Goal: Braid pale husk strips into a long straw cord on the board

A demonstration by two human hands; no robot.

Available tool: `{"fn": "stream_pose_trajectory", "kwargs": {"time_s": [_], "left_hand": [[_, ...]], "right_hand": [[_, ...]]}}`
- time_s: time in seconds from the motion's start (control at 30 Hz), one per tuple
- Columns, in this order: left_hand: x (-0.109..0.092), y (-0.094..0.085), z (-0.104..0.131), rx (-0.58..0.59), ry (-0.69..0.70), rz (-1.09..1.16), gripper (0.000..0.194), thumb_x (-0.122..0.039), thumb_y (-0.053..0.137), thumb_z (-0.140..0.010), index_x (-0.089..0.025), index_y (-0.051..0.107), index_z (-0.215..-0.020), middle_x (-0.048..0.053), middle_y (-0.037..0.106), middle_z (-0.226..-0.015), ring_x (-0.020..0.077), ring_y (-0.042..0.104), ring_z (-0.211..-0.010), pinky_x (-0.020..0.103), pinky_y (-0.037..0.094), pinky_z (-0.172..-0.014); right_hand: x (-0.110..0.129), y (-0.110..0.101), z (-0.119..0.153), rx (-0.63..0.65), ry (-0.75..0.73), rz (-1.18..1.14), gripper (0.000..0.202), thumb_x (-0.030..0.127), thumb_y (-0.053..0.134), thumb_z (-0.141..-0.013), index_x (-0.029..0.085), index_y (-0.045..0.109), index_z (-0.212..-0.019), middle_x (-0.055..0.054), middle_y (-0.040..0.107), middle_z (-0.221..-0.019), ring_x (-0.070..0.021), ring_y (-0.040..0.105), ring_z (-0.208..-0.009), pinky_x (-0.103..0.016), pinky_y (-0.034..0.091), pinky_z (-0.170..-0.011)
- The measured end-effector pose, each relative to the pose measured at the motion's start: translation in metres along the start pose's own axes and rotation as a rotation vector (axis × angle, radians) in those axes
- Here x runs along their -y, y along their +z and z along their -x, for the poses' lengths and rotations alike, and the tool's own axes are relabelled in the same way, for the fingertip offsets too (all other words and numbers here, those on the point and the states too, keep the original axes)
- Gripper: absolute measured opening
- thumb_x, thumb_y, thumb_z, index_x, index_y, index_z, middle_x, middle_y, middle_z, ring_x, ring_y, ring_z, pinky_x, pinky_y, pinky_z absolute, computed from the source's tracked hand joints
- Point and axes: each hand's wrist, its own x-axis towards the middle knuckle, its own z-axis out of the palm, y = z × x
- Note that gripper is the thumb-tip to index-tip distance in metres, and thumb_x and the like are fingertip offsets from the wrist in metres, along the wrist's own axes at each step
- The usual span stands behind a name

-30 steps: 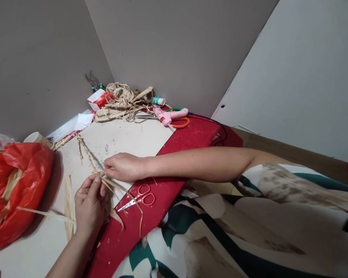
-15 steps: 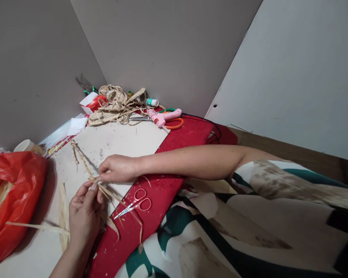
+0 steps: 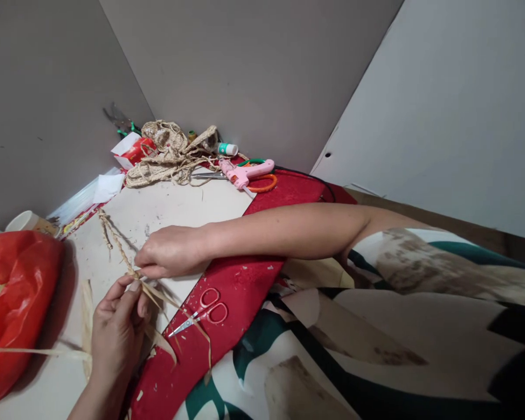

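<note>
My left hand [image 3: 118, 321] pinches a thin braid [image 3: 120, 248] of dried, straw-coloured husk where its loose strips [image 3: 168, 300] spread out. Close above it, my right hand [image 3: 170, 252] is closed, with thumb and fingertips at the same spot on the braid. What exactly lies between the right fingertips is partly hidden. The finished part of the braid runs up and left over a white board [image 3: 175, 207] and folds back at its far end. Just right of the loose strips, small scissors [image 3: 201, 312] with red handles rest on red cloth.
A red plastic bag [image 3: 26, 291] with husks stands at left, near a flat husk [image 3: 86, 321] and a paper cup [image 3: 28, 223]. Toward the wall corner lie coiled braids [image 3: 157, 166], a pink glue gun [image 3: 247, 170], orange-handled scissors [image 3: 265, 185] and a glue stick [image 3: 228, 149].
The view has shifted slightly, so the whole scene sits a little further left. Both hands stay at the same place on the braid, the right one turned a little more knuckles-up.
</note>
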Motion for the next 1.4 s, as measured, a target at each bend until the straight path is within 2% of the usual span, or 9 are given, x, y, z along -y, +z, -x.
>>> {"fn": "stream_pose_trajectory", "kwargs": {"time_s": [0.17, 0.3, 0.47, 0.63, 0.87, 1.07, 1.23, 1.3, 1.4], "left_hand": [[0.004, 0.002, 0.001, -0.078, 0.045, -0.120, 0.021, -0.030, 0.074, -0.074, -0.021, 0.060, -0.086, -0.007, 0.052, -0.044, 0.0041, 0.039, -0.037, 0.009, 0.030, -0.037], [0.008, 0.003, 0.001, -0.130, 0.100, -0.181, 0.024, -0.034, 0.076, -0.073, -0.021, 0.059, -0.085, -0.005, 0.059, -0.049, 0.0048, 0.046, -0.038, 0.009, 0.034, -0.038], [0.010, 0.006, 0.001, -0.200, 0.140, -0.100, 0.026, -0.031, 0.078, -0.069, -0.019, 0.060, -0.083, -0.002, 0.068, -0.058, 0.0096, 0.063, -0.054, 0.016, 0.051, -0.055], [0.011, 0.004, -0.001, -0.221, 0.175, -0.201, 0.025, -0.033, 0.077, -0.071, -0.019, 0.061, -0.083, -0.004, 0.063, -0.054, 0.0052, 0.048, -0.039, 0.011, 0.035, -0.038], [0.003, 0.006, 0.003, -0.077, 0.052, -0.006, 0.019, -0.026, 0.076, -0.067, -0.018, 0.062, -0.078, -0.009, 0.043, -0.044, 0.0028, 0.033, -0.034, 0.012, 0.027, -0.036], [0.001, 0.007, 0.005, -0.110, 0.047, -0.039, 0.025, -0.033, 0.078, -0.066, -0.018, 0.063, -0.080, -0.005, 0.056, -0.050, 0.0060, 0.046, -0.039, 0.013, 0.036, -0.039], [-0.001, 0.004, 0.004, -0.142, 0.052, -0.035, 0.029, -0.025, 0.082, -0.062, -0.019, 0.062, -0.083, -0.006, 0.059, -0.052, 0.0063, 0.048, -0.040, 0.012, 0.038, -0.038], [-0.004, 0.004, 0.004, -0.096, 0.043, 0.013, 0.024, -0.022, 0.080, -0.065, -0.018, 0.062, -0.080, -0.010, 0.047, -0.045, 0.0026, 0.035, -0.034, 0.010, 0.030, -0.034], [-0.009, 0.001, 0.004, -0.033, 0.036, 0.045, 0.017, -0.022, 0.078, -0.069, -0.016, 0.064, -0.077, -0.011, 0.038, -0.043, 0.0005, 0.022, -0.033, 0.010, 0.022, -0.032]], "right_hand": [[0.006, 0.018, 0.002, -0.111, 0.192, -0.262, 0.021, 0.018, 0.049, -0.086, 0.012, 0.057, -0.067, 0.001, 0.049, -0.062, -0.0100, 0.041, -0.061, -0.023, 0.031, -0.060], [0.011, 0.025, 0.005, -0.097, 0.372, -0.493, 0.024, 0.022, 0.050, -0.086, 0.011, 0.058, -0.066, 0.003, 0.047, -0.057, -0.0085, 0.042, -0.058, -0.021, 0.032, -0.057], [0.011, 0.026, 0.010, 0.020, 0.290, -0.751, 0.033, 0.014, 0.038, -0.088, 0.010, 0.063, -0.068, -0.001, 0.059, -0.067, -0.0081, 0.052, -0.066, -0.019, 0.038, -0.066], [0.019, 0.026, 0.014, 0.029, 0.422, -0.617, 0.024, 0.017, 0.043, -0.084, 0.011, 0.063, -0.073, 0.001, 0.053, -0.058, -0.0087, 0.045, -0.053, -0.021, 0.035, -0.054], [0.039, 0.037, 0.017, -0.106, 0.377, -0.220, 0.031, 0.023, 0.040, -0.083, 0.009, 0.067, -0.075, -0.012, 0.067, -0.075, -0.0171, 0.056, -0.070, -0.026, 0.037, -0.061], [0.045, 0.051, 0.011, -0.145, 0.377, -0.189, 0.034, 0.021, 0.038, -0.083, 0.010, 0.070, -0.088, -0.015, 0.071, -0.089, -0.0202, 0.061, -0.078, -0.027, 0.038, -0.062], [0.048, 0.024, 0.016, -0.002, 0.286, -0.160, 0.032, 0.033, 0.044, -0.087, 0.013, 0.068, -0.083, -0.010, 0.068, -0.082, -0.0185, 0.056, -0.071, -0.027, 0.033, -0.058], [0.046, 0.007, 0.020, -0.099, 0.349, -0.173, 0.040, 0.044, 0.044, -0.089, 0.014, 0.066, -0.074, -0.007, 0.064, -0.074, -0.0163, 0.052, -0.067, -0.027, 0.032, -0.059], [0.035, -0.003, 0.018, -0.378, 0.377, -0.215, 0.031, 0.035, 0.049, -0.090, 0.011, 0.064, -0.076, -0.004, 0.060, -0.073, -0.0121, 0.049, -0.069, -0.024, 0.033, -0.064]]}}
